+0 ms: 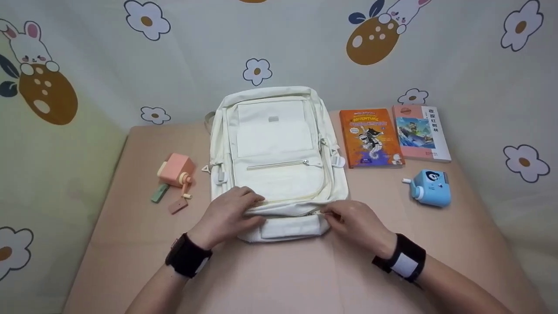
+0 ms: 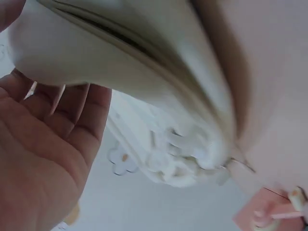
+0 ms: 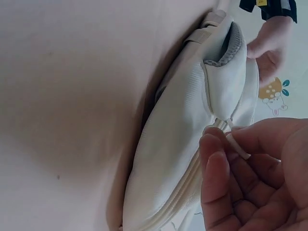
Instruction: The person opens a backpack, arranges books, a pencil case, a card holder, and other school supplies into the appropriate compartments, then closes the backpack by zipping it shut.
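A cream-white backpack (image 1: 274, 135) lies on its back, front pocket facing up. At its lower left, my left hand (image 1: 231, 213) holds the fabric of the front, thumb below and fingers above. In the left wrist view, the fingers of the left hand (image 2: 48, 154) go behind a fold of the backpack (image 2: 139, 67), with the thumb only partly visible. My right hand (image 1: 359, 223) is at the lower right corner. The right wrist view shows its thumb and fingertips pinching a small pale zipper pull (image 3: 238, 147) beside the zipper track.
Right of the backpack lie an orange book (image 1: 370, 139), a pink-and-white book (image 1: 420, 135) and a blue crank pencil sharpener (image 1: 431, 188). To the left are a pink crank sharpener (image 1: 176, 170), a green block (image 1: 160, 192) and a brownish-pink block (image 1: 178, 205). A patterned curtain (image 1: 196, 61) hangs behind.
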The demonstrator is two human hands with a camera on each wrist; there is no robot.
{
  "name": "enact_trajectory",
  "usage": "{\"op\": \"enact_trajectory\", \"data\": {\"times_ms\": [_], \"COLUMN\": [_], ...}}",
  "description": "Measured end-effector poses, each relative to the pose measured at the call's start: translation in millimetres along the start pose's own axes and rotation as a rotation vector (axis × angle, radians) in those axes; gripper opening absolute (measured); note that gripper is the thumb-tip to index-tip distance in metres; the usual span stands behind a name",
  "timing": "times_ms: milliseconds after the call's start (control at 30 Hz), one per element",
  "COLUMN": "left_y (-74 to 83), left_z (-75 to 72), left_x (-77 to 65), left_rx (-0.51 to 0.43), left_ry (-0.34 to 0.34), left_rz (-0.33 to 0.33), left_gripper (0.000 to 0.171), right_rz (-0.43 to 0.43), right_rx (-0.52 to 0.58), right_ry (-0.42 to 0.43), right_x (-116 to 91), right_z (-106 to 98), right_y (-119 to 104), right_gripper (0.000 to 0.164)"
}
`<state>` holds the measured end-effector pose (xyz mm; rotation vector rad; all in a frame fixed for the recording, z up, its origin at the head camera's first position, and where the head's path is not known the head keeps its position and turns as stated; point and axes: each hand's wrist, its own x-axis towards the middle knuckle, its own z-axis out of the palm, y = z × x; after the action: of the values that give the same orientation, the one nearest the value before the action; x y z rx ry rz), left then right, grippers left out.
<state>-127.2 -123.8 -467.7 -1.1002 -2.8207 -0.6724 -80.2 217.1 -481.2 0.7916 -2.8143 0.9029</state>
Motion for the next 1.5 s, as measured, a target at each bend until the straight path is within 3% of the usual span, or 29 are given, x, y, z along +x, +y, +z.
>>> {"op": "enact_trajectory", "data": {"times_ms": [100,300,567,867,1033,1233,1367,1500], "left_y": [14.3,37.4,44.1,40.8,40.8,40.0,40.0,41.3], "left_z": [2.8,14.2,32.0,36.8,36.7,36.4,37.5,38.8], "left_x": [10.3,27.5,36.3,37.3,36.9,35.4,35.3,35.4], "left_rx": [0.037,0.084,0.034,-0.054,-0.063,-0.058,-0.044,-0.022], "left_ry": [0.017,0.063,0.057,0.059,0.047,0.034,0.038,0.048], "left_rz": [0.052,0.114,0.043,-0.023,-0.04,-0.052,-0.049,-0.026], "left_gripper": [0.043,0.035,0.019,0.015,0.016,0.017,0.016,0.016], "right_rz": [0.016,-0.008,-0.036,-0.085,-0.017,0.141,0.264,0.308], "right_rx": [-0.019,-0.037,-0.065,-0.032,-0.022,-0.067,-0.078,-0.083], "right_ry": [-0.009,0.001,0.024,0.12,0.09,0.057,0.038,-0.012], "right_x": [1.0,4.6,5.4,-3.6,-10.3,-17.0,-19.5,-20.3], "right_z": [2.0,5.4,8.6,1.8,-11.4,-27.2,-30.5,-28.9], "right_y": [-3.0,-9.0,-7.0,5.1,14.2,28.7,37.6,40.0], "right_gripper": [0.011,0.013,0.01,0.011,0.014,0.011,0.006,0.006]}}
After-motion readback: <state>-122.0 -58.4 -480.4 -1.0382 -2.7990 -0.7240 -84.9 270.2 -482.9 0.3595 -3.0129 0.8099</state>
